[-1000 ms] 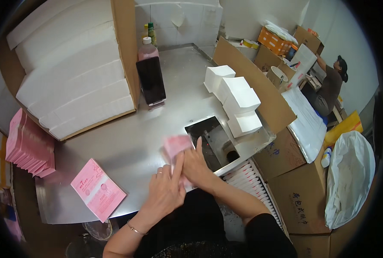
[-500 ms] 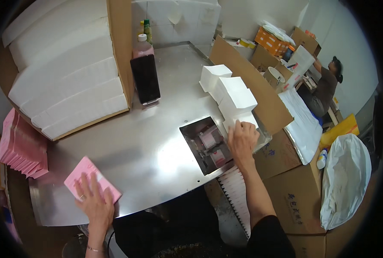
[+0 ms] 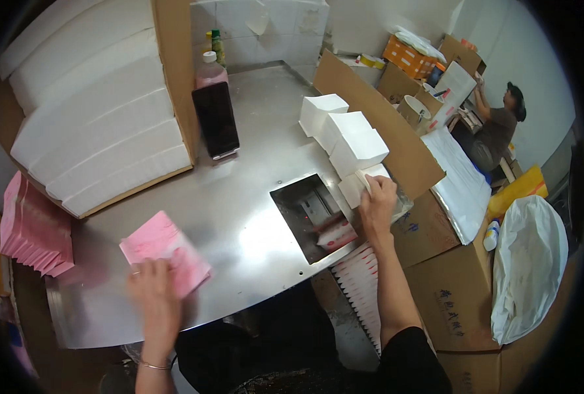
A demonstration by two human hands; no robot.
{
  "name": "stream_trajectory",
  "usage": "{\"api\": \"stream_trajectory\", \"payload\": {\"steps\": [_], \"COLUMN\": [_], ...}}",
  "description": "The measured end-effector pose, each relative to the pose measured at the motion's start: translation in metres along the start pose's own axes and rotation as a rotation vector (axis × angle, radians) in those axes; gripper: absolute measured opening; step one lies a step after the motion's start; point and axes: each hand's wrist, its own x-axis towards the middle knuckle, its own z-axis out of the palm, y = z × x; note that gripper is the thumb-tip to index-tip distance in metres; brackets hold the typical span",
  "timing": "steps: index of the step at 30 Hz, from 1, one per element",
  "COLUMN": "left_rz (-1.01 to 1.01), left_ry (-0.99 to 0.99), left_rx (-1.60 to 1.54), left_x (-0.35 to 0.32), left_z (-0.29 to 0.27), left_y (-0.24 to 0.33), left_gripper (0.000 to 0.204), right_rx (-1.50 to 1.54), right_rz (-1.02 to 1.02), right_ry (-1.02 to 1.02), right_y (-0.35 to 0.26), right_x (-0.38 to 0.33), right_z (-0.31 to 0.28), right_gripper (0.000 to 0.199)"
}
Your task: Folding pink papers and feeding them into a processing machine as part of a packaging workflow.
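My left hand is blurred, its fingers drawn together at the near-left edge of a pink packet on the steel table. The packet looks flat and soft, with lighter patches. To the right, my right hand pinches the top of a small white folded tissue stack with thumb and fingers. More white folded stacks stand in a row just beyond it. Beside that hand, a rectangular opening in the table shows a pink-and-white packet inside.
A carton of white stacks stands at the left, with pink packets beside it. A phone leans on a bottle. Cartons and a white bag lie right. Another person works at the far right.
My left hand and the pink packet have moved right and away from me; its spread fingers have drawn in. My right hand now pinches a white stack. One packet no longer shows in the opening.
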Motion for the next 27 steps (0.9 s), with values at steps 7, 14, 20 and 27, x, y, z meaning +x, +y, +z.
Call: {"api": "stream_trajectory", "payload": {"steps": [7, 14, 20, 27], "left_rz": [0.455, 0.238, 0.372, 0.235], "left_ry": [0.031, -0.034, -0.012, -0.031], "left_rx": [-0.600, -0.362, -0.130, -0.084], "left_x": [0.006, 0.009, 0.016, 0.014], "left_z": [0.068, 0.065, 0.068, 0.046], "left_y": [0.084, 0.099, 0.077, 0.104], "left_gripper": [0.047, 0.077, 0.057, 0.051], "right_rx": [0.447, 0.213, 0.334, -0.201], "right_rz": [-0.416, -0.541, -0.294, -0.048], "right_ry": [-0.145, -0.648, -0.424, -0.185], "right_y": [-0.117, -0.172, -0.126, -0.013], "right_x": [-0.049, -0.048, -0.035, -0.005], "right_z": [-0.028, -0.006, -0.022, 0.002], "right_gripper": [0.032, 0.038, 0.029, 0.019]}}
